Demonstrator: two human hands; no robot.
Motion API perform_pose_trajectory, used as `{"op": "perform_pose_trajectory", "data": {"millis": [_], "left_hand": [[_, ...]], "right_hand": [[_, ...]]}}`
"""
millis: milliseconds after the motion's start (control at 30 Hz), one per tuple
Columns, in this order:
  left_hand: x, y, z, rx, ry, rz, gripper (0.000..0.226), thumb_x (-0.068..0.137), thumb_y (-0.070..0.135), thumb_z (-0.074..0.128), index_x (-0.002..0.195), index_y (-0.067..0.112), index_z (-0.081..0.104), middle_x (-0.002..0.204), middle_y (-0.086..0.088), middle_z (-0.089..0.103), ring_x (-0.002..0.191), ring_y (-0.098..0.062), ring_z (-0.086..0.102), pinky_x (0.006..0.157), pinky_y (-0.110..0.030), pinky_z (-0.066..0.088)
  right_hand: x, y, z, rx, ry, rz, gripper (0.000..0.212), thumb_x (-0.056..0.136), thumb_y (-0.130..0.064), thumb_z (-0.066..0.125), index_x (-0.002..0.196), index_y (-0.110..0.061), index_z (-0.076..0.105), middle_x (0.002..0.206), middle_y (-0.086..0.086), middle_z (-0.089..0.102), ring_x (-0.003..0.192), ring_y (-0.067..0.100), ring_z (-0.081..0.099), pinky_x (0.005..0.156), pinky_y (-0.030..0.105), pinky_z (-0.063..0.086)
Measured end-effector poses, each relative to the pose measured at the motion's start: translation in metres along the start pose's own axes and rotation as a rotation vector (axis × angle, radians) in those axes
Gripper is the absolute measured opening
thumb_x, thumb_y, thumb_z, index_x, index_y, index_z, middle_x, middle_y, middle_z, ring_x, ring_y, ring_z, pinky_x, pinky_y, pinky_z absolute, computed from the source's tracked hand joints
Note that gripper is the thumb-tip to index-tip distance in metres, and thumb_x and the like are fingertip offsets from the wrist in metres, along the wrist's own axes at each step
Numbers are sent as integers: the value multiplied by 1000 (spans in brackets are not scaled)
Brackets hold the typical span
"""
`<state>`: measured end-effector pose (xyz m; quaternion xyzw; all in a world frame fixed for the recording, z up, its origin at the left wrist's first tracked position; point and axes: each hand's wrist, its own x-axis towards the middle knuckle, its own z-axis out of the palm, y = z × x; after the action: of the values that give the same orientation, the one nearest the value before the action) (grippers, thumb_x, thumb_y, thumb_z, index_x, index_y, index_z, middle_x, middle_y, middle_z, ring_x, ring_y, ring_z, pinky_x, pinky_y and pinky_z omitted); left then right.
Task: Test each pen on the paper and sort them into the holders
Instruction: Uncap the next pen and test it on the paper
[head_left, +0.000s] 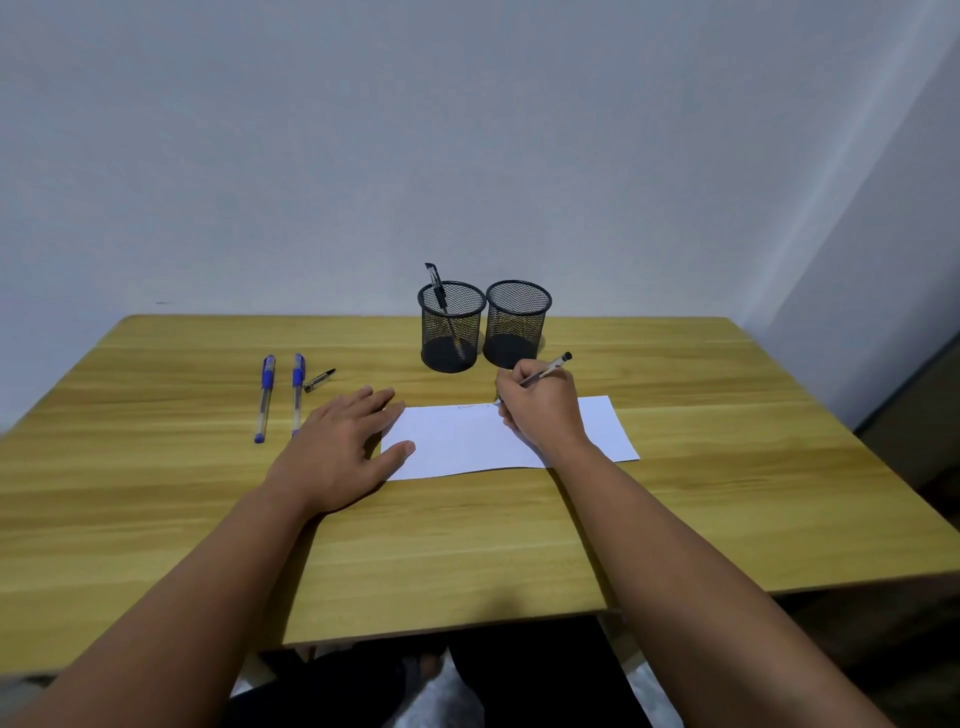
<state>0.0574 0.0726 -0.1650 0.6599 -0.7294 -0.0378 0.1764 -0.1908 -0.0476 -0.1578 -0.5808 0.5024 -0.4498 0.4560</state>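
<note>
Here the right hand (540, 405) has its grip closed around a black pen (545, 371), with the tip down on the white paper (457, 441) near the far edge, where some faint marks are seen. The back end of the pen points up and to the right. The left hand (343, 441) lies flat and open on the bench (467, 545), holding nothing; its fingertips and thumb rest on the left edge of the paper. Behind the paper stand two black mesh holders, side by side and almost touching. The left holder (451, 327) contains one black pen (439, 296), leaning to the left. The right holder (517, 325) looks empty. At the left, two blue pens (265, 397) lie nearly parallel, and a small black cap (319, 380) lies just beside them.
</note>
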Motion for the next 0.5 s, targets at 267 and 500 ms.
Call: {"op": "perform_pose_trajectory", "data": {"millis": [267, 500], "left_hand": [[0, 0, 0, -6, 7, 4, 78, 88, 75, 31, 152, 32, 44, 163, 10, 32, 154, -10, 20, 123, -38, 22], [1, 1, 0, -3, 1, 3, 79, 88, 75, 30, 153, 32, 42, 164, 11, 31, 154, -9, 19, 123, -38, 21]], "right_hand": [[2, 5, 2, -51, 20, -59, 38, 95, -13, 68, 62, -5, 51, 72, 34, 61, 61, 29, 63, 61, 39, 56], [6, 9, 1, -38, 23, -50, 37, 95, -11, 66, 67, 0, 45, 63, 23, 49, 59, 30, 55, 59, 40, 52]]}}
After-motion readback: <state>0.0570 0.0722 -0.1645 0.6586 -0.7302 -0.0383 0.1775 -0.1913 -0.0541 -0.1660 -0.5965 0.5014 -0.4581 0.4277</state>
